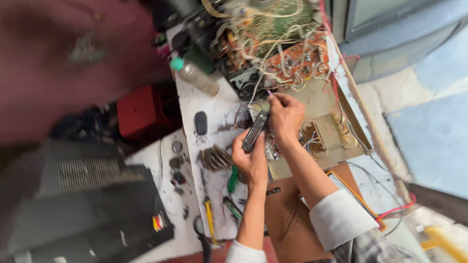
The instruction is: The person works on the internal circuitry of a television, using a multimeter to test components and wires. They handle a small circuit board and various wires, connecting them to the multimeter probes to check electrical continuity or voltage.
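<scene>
The picture is blurred by motion, so small parts are hard to read. The left hand (252,163) is clenched around a slim black oblong tool (256,130), tilted with its upper end towards the right hand (286,114). The right hand pinches a thin pale wire (269,92) between fingertips (276,100), just below a tangle of cream and white wires over an orange circuit board (297,61). What lies under the hands is hidden. Beside the right wrist sits a beige metal transformer block (331,131) on a tan chassis plate (317,100). The stained white workbench (214,112) carries a small black oval object (201,122), a green-handled screwdriver (233,179) and yellow-handled pliers (210,221), partly cut off below. A red box (136,109) and a dark grey slatted casing (92,195) stand left; pale blue flooring (434,136) shows right.
</scene>
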